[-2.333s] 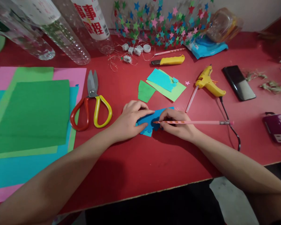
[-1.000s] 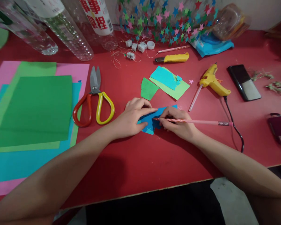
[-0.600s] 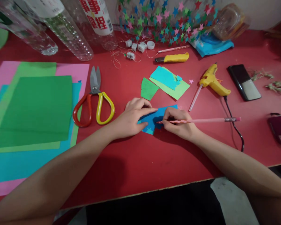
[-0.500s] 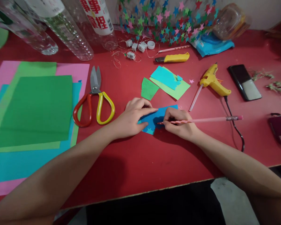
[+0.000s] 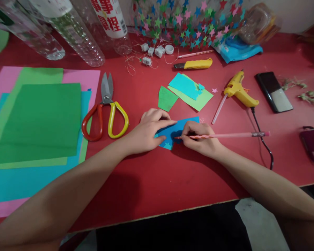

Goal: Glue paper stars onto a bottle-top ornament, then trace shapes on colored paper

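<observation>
My right hand (image 5: pixel 201 139) is closed round a pink pencil (image 5: pixel 232 135), whose tip touches a small blue paper (image 5: pixel 189 122) lying on the red table (image 5: pixel 157 188). The pencil's eraser end points right. My left hand (image 5: pixel 149 134) rests on the left part of that paper, with thumb and index finger spread apart and the other fingers curled. A light blue star shape (image 5: pixel 167 145) shows at the paper's lower edge. Behind the hands are a green scrap (image 5: pixel 166 99) and a turquoise piece (image 5: pixel 183 85) on a light green one.
Open scissors (image 5: pixel 107 101) and stacked coloured sheets (image 5: pixel 42 122) lie left. Behind are a yellow cutter (image 5: pixel 197 63), plastic bottles (image 5: pixel 81 45) and strung stars (image 5: pixel 178 21). A yellow glue gun (image 5: pixel 240 90), its cord and a phone (image 5: pixel 273 92) lie right.
My right hand and the pencil have shifted very slightly left over the blue paper. My left hand stays in place on it.
</observation>
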### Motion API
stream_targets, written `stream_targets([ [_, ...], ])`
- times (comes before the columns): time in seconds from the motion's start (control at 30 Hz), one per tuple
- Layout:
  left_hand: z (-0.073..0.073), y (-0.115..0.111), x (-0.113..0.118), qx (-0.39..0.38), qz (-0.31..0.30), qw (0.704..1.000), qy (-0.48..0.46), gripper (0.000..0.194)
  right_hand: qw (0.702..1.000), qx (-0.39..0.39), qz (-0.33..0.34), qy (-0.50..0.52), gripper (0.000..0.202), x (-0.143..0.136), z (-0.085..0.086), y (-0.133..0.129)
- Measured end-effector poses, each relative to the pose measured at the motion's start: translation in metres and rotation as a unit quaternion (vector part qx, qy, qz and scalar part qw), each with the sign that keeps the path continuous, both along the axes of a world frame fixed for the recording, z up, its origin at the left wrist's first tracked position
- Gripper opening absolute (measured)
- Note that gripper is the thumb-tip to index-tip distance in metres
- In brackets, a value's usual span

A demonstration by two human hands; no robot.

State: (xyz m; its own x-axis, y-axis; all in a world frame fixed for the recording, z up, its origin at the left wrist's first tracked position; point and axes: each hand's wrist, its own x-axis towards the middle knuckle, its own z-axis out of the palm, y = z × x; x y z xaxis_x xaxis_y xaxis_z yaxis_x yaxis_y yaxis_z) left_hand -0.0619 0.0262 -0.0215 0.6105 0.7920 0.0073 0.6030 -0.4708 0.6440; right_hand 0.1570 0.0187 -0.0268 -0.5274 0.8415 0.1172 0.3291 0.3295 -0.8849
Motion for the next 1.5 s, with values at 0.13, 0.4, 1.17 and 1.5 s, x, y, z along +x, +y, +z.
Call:
stream_targets([
  [0.13, 0.0007, 0.0001, 0.0002, -0.005, 0.0, 1.0, 0.001, 0.043, 1.0, 0.008, 0.011, -0.005, 0.014, -0.0015, -0.0001, -0.0017],
  [0.4, 0.0016, -0.0003, 0.0008, -0.005, 0.001, 1.0, 0.008, 0.041, 0.999, 0.015, 0.038, -0.008, 0.011, -0.0022, -0.0027, -0.0015],
  [1.17, -0.0011, 0.0001, 0.0, 0.014, -0.005, 1.0, 0.003, 0.043, 0.996, 0.041, -0.071, -0.026, 0.016, -0.0015, -0.0023, -0.0037],
  [1.5, -0.0013, -0.0003, -0.0003, 0.016, -0.005, 1.0, 0.005, 0.043, 0.997, 0.049, -0.041, -0.03, 0.015, -0.0007, -0.0001, -0.0034],
])
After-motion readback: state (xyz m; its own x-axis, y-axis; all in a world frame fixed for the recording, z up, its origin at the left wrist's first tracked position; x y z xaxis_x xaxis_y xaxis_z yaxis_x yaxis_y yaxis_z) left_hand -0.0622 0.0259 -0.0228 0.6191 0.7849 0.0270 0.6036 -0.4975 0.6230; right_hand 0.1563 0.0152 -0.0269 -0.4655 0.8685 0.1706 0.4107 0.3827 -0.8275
